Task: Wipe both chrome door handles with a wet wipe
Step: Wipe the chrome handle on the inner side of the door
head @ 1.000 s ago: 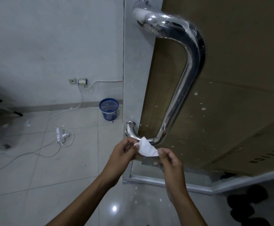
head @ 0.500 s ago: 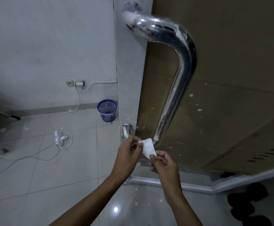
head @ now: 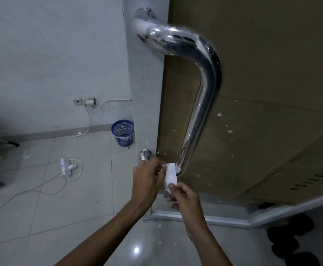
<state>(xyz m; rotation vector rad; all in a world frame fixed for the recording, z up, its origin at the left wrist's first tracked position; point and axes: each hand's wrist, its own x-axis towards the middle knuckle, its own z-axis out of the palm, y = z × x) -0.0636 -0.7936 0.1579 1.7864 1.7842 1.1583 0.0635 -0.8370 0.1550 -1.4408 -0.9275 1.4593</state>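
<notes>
A large curved chrome door handle (head: 199,104) runs down the door in front of me, with thin plastic film around its upper bend. Its lower mount (head: 145,154) pokes out beside the door edge. A small white wet wipe (head: 170,174) is stretched just under the handle's lower bend. My left hand (head: 147,181) pinches the wipe's upper end, close to the mount. My right hand (head: 185,196) pinches its lower end from below. Only this one handle is in view.
The door (head: 262,93) is covered with brown cardboard speckled with white spots. A blue mesh waste basket (head: 123,132) stands on the tiled floor by the wall. A white cable and power strip (head: 65,167) lie left. Dark shoes (head: 289,239) sit at lower right.
My hands have drawn apart, pulling the folded wipe out lengthwise: the left rose toward the lower mount, the right dropped. The view shifted a little to the right.
</notes>
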